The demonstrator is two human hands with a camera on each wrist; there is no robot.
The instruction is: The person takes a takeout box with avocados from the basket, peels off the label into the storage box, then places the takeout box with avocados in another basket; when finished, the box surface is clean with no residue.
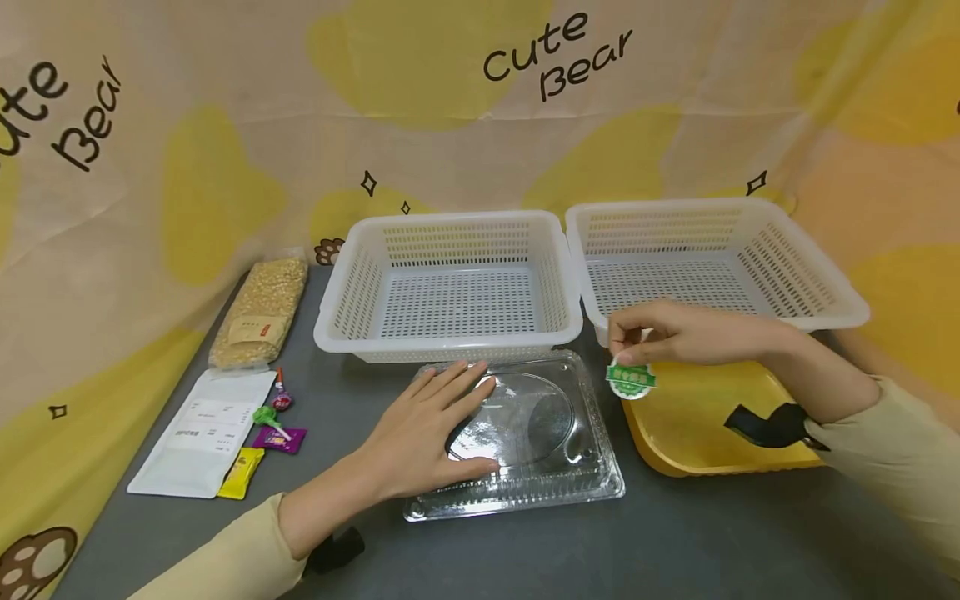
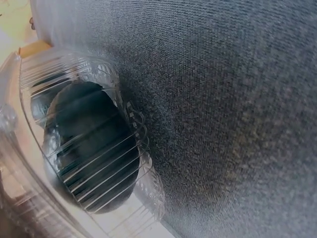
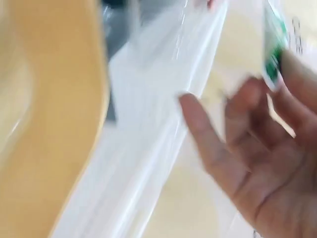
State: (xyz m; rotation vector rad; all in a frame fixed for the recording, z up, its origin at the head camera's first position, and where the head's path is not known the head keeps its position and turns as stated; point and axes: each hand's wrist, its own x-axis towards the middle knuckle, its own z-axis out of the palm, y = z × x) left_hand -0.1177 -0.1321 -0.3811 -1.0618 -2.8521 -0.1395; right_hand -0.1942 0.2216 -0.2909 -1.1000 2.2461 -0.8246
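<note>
Right hand (image 1: 678, 333) grip pinches green sticker (image 1: 631, 380), already off; left hand (image 1: 423, 433) flat, fingers straight, pressing clear container (image 1: 555, 450). Lid unopened, baskets (image 1: 450, 342) unfilled.

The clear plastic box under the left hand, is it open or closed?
Closed. The clear plastic box lies flat on the grey table, lid down on its base with the rims meeting all around, and the left hand rests flat on the lid.

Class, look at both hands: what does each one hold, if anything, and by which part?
The right hand pinches a green and white sticker by its top edge. The left hand holds nothing; it lies flat on the clear plastic container.
</note>
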